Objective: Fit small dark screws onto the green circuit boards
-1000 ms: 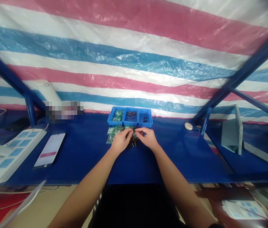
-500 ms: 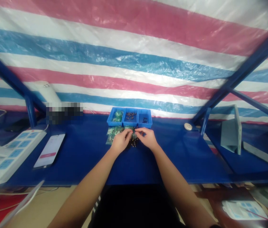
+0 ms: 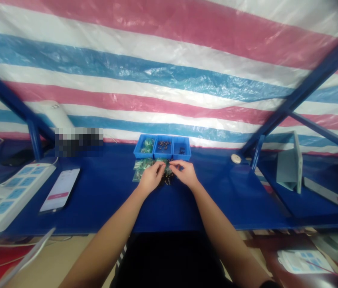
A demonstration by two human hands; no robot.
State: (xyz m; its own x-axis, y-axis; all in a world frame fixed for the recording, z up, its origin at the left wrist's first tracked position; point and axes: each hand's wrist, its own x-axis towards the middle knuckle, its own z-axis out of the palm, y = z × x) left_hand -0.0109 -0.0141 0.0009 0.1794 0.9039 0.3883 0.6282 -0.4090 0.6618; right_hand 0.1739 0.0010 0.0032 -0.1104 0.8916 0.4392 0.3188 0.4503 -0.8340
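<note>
My left hand (image 3: pixel 151 177) and my right hand (image 3: pixel 185 173) meet over the middle of the blue bench (image 3: pixel 106 200), fingers pinched together around a small part too tiny to name. Under and between them lies a heap of small dark parts (image 3: pixel 167 179). Green packets (image 3: pixel 140 169) lie just left of my left hand. Right behind the hands stands a blue three-compartment tray (image 3: pixel 162 147): green pieces on the left, small dark pieces in the middle and on the right.
A phone (image 3: pixel 60 189) lies face up at the left, beside a white power strip (image 3: pixel 10 192). A small round white thing (image 3: pixel 235 159) sits by a blue post. A grey stand (image 3: pixel 289 164) is at the right. Striped tarpaulin closes off the back.
Both hands stay pinched together over the heap; only the camera view has shifted slightly.
</note>
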